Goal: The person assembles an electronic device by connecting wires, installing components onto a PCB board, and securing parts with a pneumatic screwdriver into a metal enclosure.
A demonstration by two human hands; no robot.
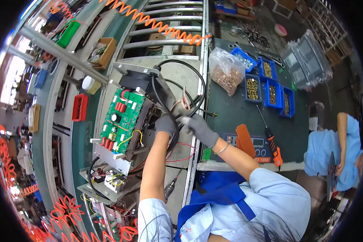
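Observation:
An open electrical unit with a green circuit board [122, 121] and a black fan housing [143, 83] stands on the roller line in front of me. A thick black cable [204, 86] loops out from its top and runs down between my hands. My right hand [199, 128], in a grey glove, has its fingers closed round the black cable beside the unit. My left hand [165, 125], also gloved, lies against the unit's right side, with cable crossing it; its fingertips are hidden. Pinkish wire ends [184, 101] stick up just beyond the hands.
On the green bench at right are a bag of copper-coloured parts [227, 76], blue bins [272, 93] of fasteners, an orange-black screwdriver [273, 147] and orange strips [244, 140]. A coiled orange hose [149, 22] hangs overhead. Another person [330, 155] sits at far right.

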